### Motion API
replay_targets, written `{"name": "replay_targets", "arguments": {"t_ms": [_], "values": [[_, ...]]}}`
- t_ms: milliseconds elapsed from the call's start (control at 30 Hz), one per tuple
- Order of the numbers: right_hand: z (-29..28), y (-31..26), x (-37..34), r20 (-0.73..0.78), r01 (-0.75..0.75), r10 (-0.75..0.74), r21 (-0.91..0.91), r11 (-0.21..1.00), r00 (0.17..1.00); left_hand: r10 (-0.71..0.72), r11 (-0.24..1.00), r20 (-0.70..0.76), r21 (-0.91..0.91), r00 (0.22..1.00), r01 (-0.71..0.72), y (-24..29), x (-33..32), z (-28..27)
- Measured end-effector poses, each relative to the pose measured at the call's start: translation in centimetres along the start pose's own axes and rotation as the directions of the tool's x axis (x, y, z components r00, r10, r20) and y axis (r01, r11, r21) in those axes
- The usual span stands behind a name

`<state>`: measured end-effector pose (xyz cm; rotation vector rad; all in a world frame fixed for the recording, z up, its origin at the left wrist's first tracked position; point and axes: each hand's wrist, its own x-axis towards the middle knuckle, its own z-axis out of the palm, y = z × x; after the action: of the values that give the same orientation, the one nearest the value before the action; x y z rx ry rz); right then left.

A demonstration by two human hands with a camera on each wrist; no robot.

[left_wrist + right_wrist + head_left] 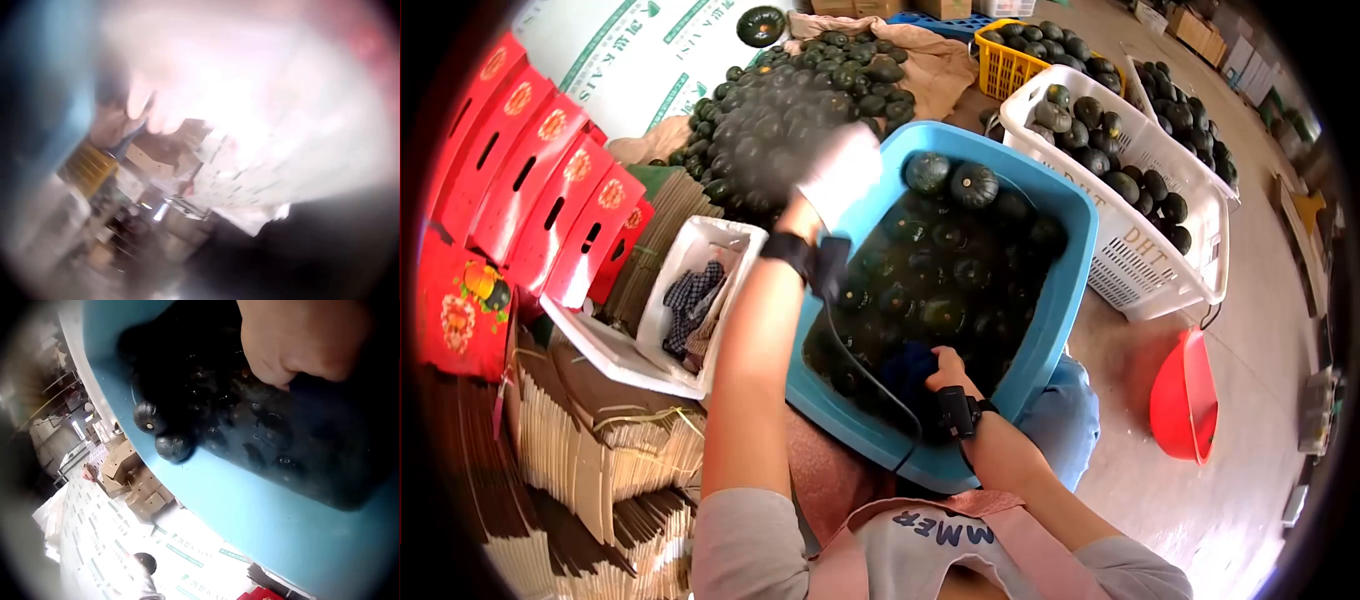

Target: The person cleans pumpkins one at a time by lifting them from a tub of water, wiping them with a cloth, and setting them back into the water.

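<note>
My right hand (947,370) grips a dark blue cloth (908,368) at the near side of a blue tub (1072,205). Dark water fills much of the tub, with several dark green squashes (974,185) in it. In the right wrist view the fingers of that hand (303,347) curl round the cloth, which is mostly lost in shadow. My left hand (845,175) is raised past the tub's left rim, blurred and brightly lit, beside a heap of squashes (830,85). Its fingers (164,119) look extended in the left wrist view, with nothing seen in them.
One squash (760,27) shows against a white printed sheet (640,60). White crates (1120,240) and a yellow crate (1003,70) hold more squashes at the right. A red basin (1185,400) stands on the floor. Red boxes (530,170), a foam box (745,240) and flattened cardboard (560,440) lie left.
</note>
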<state>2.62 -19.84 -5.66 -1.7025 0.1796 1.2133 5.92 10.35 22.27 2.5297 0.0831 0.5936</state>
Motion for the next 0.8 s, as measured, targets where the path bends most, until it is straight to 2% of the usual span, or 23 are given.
{"name": "replay_targets", "arguments": {"t_ms": [33,67,100,133,200,233,267,333,367,400,433,467,500,533,567,600,633,667,700,733,767,800], "values": [[0.0,0.5,0.6,-0.078,0.050,-0.067,-0.197,0.979,0.995,-0.159,0.969,0.175,-0.163,0.972,0.187,0.2,-1.7,3.9],[0.2,0.7,1.1,-0.142,0.081,-0.146,-0.388,0.918,0.979,-0.480,0.795,0.492,-0.105,0.726,0.597,-0.9,-4.1,7.1],[0.3,0.3,0.8,-0.147,0.081,-0.146,-0.377,0.923,0.978,-0.430,0.899,0.624,0.230,0.653,0.372,-2.1,-5.6,9.0],[0.1,-0.6,-0.2,-0.114,0.014,-0.066,-0.403,0.915,0.991,-0.729,0.637,0.447,0.163,0.519,0.754,-0.9,-7.1,10.7],[-0.1,-3.0,-1.6,-0.057,-0.100,0.083,-0.458,0.883,0.995,-0.733,0.665,0.036,0.251,0.679,0.704,-7.3,-10.1,18.5],[-0.3,-0.5,1.6,0.029,0.168,-0.179,-0.524,0.835,0.983,-0.780,0.613,0.038,0.241,0.624,0.752,-7.5,-10.9,19.7],[-0.7,2.9,4.9,0.126,0.413,-0.420,-0.567,0.712,0.899,-0.823,0.560,0.044,0.231,0.567,0.795,-7.5,-11.1,20.7],[0.0,3.1,5.7,0.242,0.488,-0.435,-0.587,0.646,0.867,-0.845,0.535,0.221,0.340,0.488,0.773,-5.4,-9.4,19.5],[0.8,4.6,7.1,0.153,0.375,-0.343,-0.350,0.858,0.927,-0.855,0.518,0.232,0.339,0.464,0.785,-6.3,-9.3,20.4],[1.5,6.8,9.4,0.103,0.231,-0.224,-0.063,0.971,0.969,-0.866,0.499,0.244,0.342,0.437,0.797,-7.4,-9.2,21.2],[1.4,9.5,12.4,0.187,0.340,-0.285,-0.457,0.822,0.940,-0.874,0.474,0.289,0.341,0.389,0.812,-7.5,-8.7,21.2],[1.2,11.0,14.6,0.287,0.406,-0.298,-0.756,0.513,0.910,-0.862,0.496,0.306,0.348,0.403,0.796,-8.1,-8.9,21.9],[1.5,5.9,9.9,0.302,0.314,-0.088,-0.887,0.338,0.949,-0.849,0.525,0.294,0.388,0.439,0.757,-8.1,-9.3,22.8],[1.8,3.4,9.9,0.300,0.316,-0.101,-0.883,0.346,0.949,-0.836,0.549,0.281,0.429,0.472,0.718,-8.0,-9.6,23.3],[2.1,1.8,9.8,0.323,0.277,0.138,-0.920,0.277,0.936,-0.818,0.566,0.409,0.451,0.404,0.689,-8.2,-9.6,23.4],[2.6,0.9,9.4,0.311,0.255,0.370,-0.947,0.193,0.875,-0.787,0.585,0.526,0.469,0.323,0.662,-8.3,-9.6,23.3],[3.6,0.3,8.1,0.314,0.258,0.361,-0.946,0.197,0.878,-0.718,0.667,0.601,0.451,0.351,0.593,-7.3,-9.9,22.6],[4.7,0.0,6.4,0.038,-0.151,0.227,-0.641,0.753,0.973,-0.685,0.707,0.620,0.438,0.383,0.556,-6.7,-10.4,22.1],[5.2,-0.4,4.3,-0.263,-0.288,0.296,0.069,0.955,0.918,-0.653,0.717,0.620,0.321,0.435,0.618,-6.1,-11.1,21.8],[5.2,-1.5,2.5,-0.258,-0.280,0.287,0.063,0.958,0.923,-0.625,0.717,0.610,0.200,0.487,0.668,-5.5,-11.6,21.2],[5.2,-3.5,0.4,-0.262,-0.054,0.028,-0.089,0.995,0.965,-0.633,0.712,0.601,0.206,0.488,0.671,-4.8,-11.7,20.4],[5.3,-5.2,-1.3,-0.226,0.176,-0.229,-0.235,0.956,0.947,-0.742,0.606,0.507,0.228,0.438,0.762,-3.7,-11.8,19.6]]}}
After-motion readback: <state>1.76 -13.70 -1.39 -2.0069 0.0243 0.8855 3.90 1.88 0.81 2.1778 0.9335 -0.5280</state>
